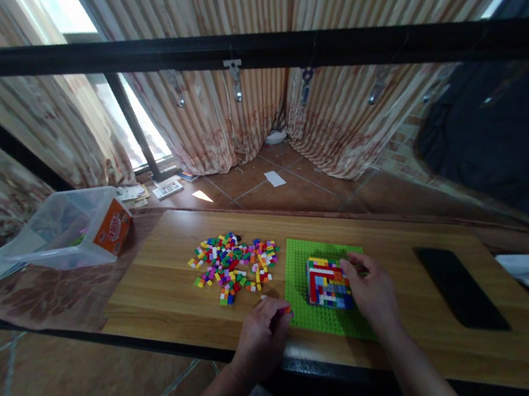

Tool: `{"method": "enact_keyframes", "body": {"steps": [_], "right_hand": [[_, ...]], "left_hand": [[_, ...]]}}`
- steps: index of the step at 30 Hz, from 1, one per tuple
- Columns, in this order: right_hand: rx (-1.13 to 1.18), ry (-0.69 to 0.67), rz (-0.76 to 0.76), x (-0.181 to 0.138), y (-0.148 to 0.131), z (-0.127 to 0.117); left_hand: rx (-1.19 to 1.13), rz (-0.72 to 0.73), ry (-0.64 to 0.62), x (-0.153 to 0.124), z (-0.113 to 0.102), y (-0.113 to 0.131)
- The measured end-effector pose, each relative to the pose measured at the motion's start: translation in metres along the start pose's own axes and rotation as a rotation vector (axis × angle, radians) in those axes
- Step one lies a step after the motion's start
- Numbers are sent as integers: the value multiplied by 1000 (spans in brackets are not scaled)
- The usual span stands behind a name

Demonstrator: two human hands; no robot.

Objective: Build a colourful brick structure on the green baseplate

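Note:
A green baseplate [298, 256] lies on the wooden board, and a block built of many-coloured toy bricks [327, 283] stands on it. My right hand [374, 291] is at the right side of this block, thumb and fingers bent against its edge. Whether a loose brick is between those fingers is hidden. By the plate's front left corner, my left hand [264, 332] is closed around a few small toy bricks [285, 311], orange and pinkish at the fingertips. Left of the plate lies a loose pile of small coloured bricks [235, 263].
A clear plastic box [69, 249] with an orange label stands at the far left. On the right of the wooden board [156, 275] lies a flat black slab [459, 287]. A black metal rail [261, 51] with hanging clips crosses beyond, before striped curtains [212, 119].

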State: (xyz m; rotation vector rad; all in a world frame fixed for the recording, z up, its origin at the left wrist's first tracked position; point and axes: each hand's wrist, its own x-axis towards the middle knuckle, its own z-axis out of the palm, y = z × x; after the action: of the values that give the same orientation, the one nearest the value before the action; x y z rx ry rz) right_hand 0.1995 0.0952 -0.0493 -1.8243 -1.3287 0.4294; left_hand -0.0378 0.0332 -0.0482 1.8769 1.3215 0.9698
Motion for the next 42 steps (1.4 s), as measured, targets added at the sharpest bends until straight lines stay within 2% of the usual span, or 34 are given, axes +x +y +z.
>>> {"method": "enact_keyframes", "body": {"steps": [7,15,21,27,31,34,36,39,42], "right_hand": [[100,-28,54,0,-1,2],[114,-83,105,2,-3,-1],[157,-61,95,-1,-7,-1],[222,-122,130,1,-4,-4],[351,3,157,-1,1,-12],[343,116,127,-17,-4,-21],[295,122,74,-36,-14,-25],[257,-3,-48,-71,-33,-20],[219,-179,-181,-98,-52,-5]], "left_hand": [[7,-13,-5,0,0,1],[12,-26,-12,0,-1,1],[-6,-15,7,1,-1,2],[-17,-10,7,2,-4,5],[-67,-18,3,1,-6,6],[-121,-9,18,-1,-6,6],[-145,-8,23,-1,-6,5],[-173,-15,28,-1,-4,3],[-222,-23,30,-2,-3,1]]}}
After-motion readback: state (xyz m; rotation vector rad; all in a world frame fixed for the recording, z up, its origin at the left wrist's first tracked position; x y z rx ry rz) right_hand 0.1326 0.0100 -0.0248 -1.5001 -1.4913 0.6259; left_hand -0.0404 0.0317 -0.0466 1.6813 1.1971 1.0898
